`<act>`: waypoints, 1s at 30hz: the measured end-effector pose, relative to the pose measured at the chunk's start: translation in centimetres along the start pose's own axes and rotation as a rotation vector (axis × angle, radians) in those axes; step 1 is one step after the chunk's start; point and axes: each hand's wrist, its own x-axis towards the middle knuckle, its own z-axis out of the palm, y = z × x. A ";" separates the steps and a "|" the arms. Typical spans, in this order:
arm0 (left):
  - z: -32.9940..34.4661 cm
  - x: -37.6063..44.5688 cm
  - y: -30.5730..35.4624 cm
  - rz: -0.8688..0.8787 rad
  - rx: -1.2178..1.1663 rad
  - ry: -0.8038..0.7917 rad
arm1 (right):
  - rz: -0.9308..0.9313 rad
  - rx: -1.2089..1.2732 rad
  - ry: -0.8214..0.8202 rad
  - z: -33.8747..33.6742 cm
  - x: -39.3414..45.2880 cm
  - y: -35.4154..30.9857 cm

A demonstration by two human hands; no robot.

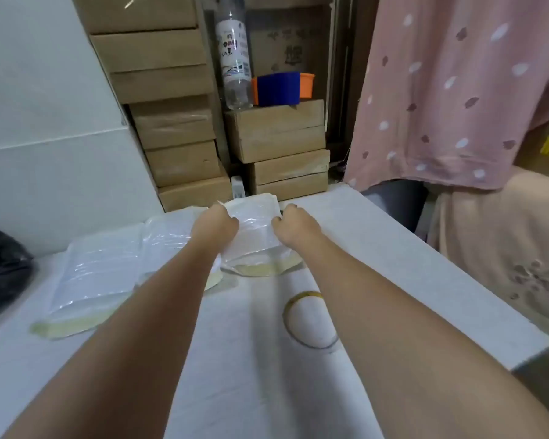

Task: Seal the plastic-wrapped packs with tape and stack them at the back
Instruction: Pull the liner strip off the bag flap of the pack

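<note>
- Head view looks down along two bare forearms stretched out over a white table (409,248).
- Left hand (214,224) grips the left edge of a plastic-wrapped pack (255,231), fingers curled down over the film so the fingertips are hidden.
- Right hand (293,226) clasps the pack's right edge in the same way, knuckles up and fingers folded in against the wrap.
- That pack sits between the two hands, toward the far end of the table, its near end lying on yellowish tape (260,270) that shows under the clear film.
- Whether the pack is lifted off the table or resting on it cannot be told.
- Left of the left forearm lie two more wrapped packs (108,264) side by side on the table, shiny with film, with a yellowish strip along their near edge.
- Near the right forearm, closer to the camera than the held pack, a thin rubber band (309,320) lies flat in a loop on the table.
- Behind the table stand stacked cardboard boxes (279,144), with a clear plastic bottle (235,58) and a blue and orange container (279,88) on top of the shorter stack.
- A dark bag (0,264) sits at the left edge of the table.
- At the right stands another person in a pink spotted garment (457,90).
</note>
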 end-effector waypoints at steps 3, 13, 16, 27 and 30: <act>1.0 1.1 -0.6 -0.012 0.054 -0.017 | 0.029 -0.009 -0.019 0.6 0.7 0.2; 1.6 2.5 0.2 -0.237 -0.475 -0.088 | 0.187 0.324 -0.102 1.4 2.9 1.2; 1.0 2.4 1.1 -0.315 -0.649 -0.114 | 0.213 0.417 -0.098 0.6 2.7 1.3; -0.3 -0.6 1.3 -0.219 -0.947 -0.174 | 0.200 0.599 -0.029 -2.5 -0.7 1.3; -1.4 -2.1 0.7 -0.197 -0.976 -0.153 | 0.181 0.666 -0.016 -3.3 -2.4 0.7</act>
